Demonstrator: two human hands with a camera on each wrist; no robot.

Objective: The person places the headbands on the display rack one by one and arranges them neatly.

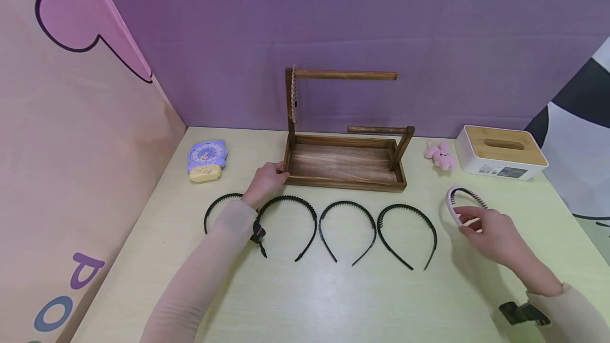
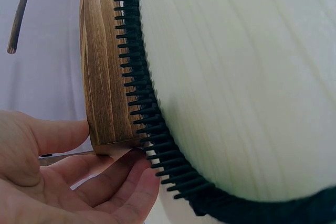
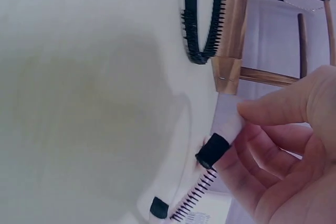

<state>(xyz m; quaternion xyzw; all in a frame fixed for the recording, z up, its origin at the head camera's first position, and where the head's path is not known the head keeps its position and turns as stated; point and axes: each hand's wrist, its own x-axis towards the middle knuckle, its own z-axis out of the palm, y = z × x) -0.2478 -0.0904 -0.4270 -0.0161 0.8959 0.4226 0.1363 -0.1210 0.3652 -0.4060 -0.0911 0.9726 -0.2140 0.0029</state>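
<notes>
My left hand (image 1: 263, 184) grips the front left corner of a brown wooden rack (image 1: 343, 183), a shallow tray with two bars above it. In the left wrist view the thumb is on one side of the corner and the fingers are curled under it. A pale toothed headband (image 1: 451, 206) is held in my right hand (image 1: 498, 237), pinched between thumb and fingers over the table's right side. A pale, thin headband (image 1: 294, 97) hangs on the rack's upper bar. Several black toothed headbands (image 1: 348, 203) lie in a row before the rack, one partly hidden by my left arm.
At the back left sit a purple toy clock (image 1: 207, 152) and a small yellow piece (image 1: 205, 173). A pink plush toy (image 1: 443, 158) and a white tissue box with a wooden lid (image 1: 505, 147) stand at the back right. A purple wall covering (image 1: 214, 41) rises behind.
</notes>
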